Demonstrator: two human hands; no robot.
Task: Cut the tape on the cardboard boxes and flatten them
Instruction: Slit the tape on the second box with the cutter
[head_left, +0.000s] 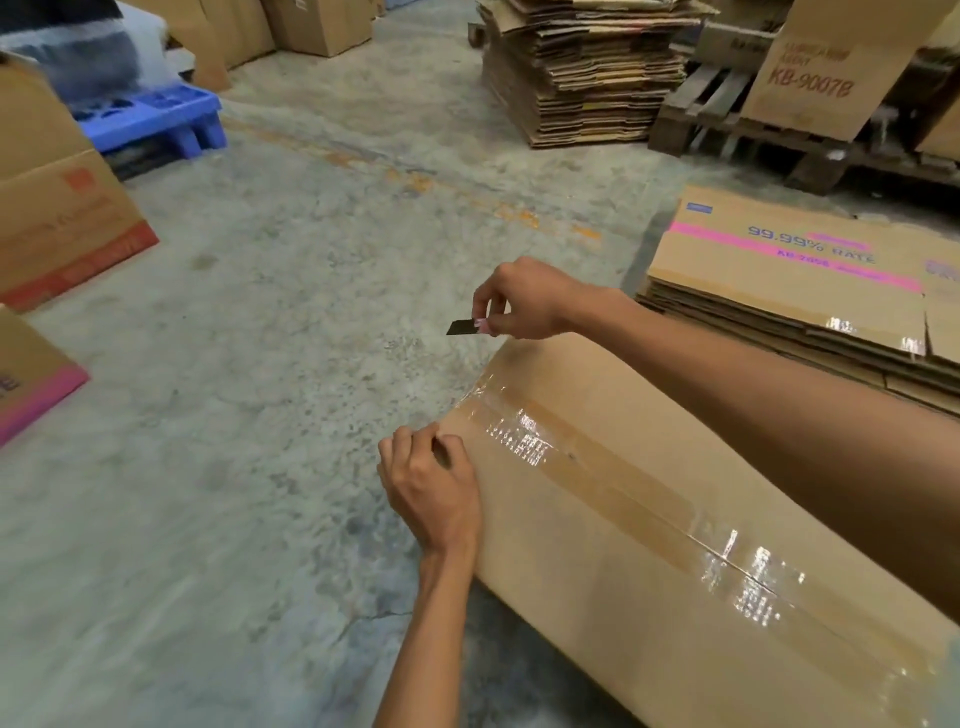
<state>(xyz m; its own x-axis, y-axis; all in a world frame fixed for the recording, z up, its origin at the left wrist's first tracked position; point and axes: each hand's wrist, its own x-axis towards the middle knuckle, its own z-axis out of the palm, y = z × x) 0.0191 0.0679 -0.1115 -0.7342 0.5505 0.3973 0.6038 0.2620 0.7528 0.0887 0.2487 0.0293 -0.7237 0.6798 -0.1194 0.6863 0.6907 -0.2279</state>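
My left hand reaches forward, fingers curled shut on the near corner of the box, wrist straight. The box lies on the floor at right, its tape running along the top seam. My right hand hovers over the far corner, pinching a blade that points left.
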